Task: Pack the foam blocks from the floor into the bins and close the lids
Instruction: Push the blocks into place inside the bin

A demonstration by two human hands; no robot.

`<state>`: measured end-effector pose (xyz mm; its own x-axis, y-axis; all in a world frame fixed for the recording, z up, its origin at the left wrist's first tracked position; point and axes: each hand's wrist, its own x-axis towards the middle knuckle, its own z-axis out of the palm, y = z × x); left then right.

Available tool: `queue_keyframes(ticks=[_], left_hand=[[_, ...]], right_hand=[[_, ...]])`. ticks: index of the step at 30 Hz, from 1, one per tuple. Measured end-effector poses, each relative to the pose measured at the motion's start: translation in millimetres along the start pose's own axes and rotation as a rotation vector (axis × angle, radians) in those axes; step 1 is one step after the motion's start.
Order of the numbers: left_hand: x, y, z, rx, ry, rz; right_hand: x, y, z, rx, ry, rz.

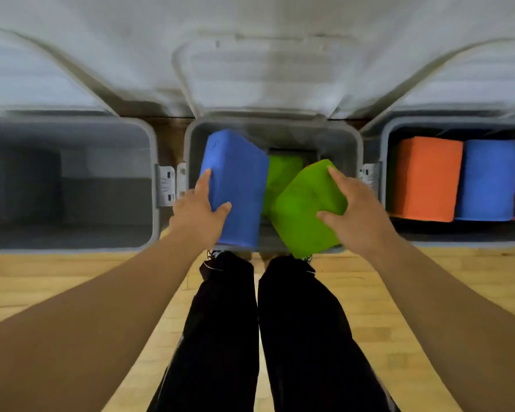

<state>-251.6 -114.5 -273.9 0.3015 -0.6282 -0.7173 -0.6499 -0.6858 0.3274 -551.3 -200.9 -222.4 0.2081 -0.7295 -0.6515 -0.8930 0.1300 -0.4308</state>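
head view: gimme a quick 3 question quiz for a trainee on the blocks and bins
1. True or false: the left hand grips an orange block.
2. Over which bin are both held blocks? A) left B) middle C) right
3. Fill in: the right hand grips a ____ block.

Key: 1 false, it grips the blue block. 2 B, the middle bin. 3 green, the green block.

Tilted blue foam block and green foam block above the open middle bin.
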Motion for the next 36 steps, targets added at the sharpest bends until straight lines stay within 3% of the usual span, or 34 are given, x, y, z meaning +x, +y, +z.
queue_keyframes(ticks=[4, 8, 13, 16, 20, 23, 27, 36], left_hand=[[93.4, -28.2, 58.4, 0.059, -0.068, -0.032], [140.9, -53.5, 103.0, 0.061, -0.046, -0.139], [178.4, -77.8, 143.9, -0.023, -0.031, -0.117], [196.2, -88.6, 161.6, -0.141, -0.017, -0.096], [218.5, -94.7, 183.4, -0.279, -0.063, -0.081], [221.6, -88.5, 189.6, -0.263, -0.077, -0.098], [192.9, -64.1, 178.5, -0.055, -0.077, -0.066], [32.7, 21.7, 58.3, 0.205, -0.178, 0.034]], right_hand=[[94.5, 20.6, 39.2, -0.115, -0.049, -0.04], [170.8, 35.7, 63.1, -0.16, -0.257, -0.1], [244.8, 52.2, 81.6, -0.24, -0.469, -0.114], [281.6, 52.0, 86.2, -0.323, -0.496, -0.184], [306.5, 54.6, 96.7, -0.448, -0.352, -0.294], [292.5, 62.2, 114.8, -0.6, -0.212, -0.351], [237.4, 69.2, 132.6, -0.544, -0.124, -0.239], [55.3, 37.3, 77.7, -0.236, -0.253, 0.151]])
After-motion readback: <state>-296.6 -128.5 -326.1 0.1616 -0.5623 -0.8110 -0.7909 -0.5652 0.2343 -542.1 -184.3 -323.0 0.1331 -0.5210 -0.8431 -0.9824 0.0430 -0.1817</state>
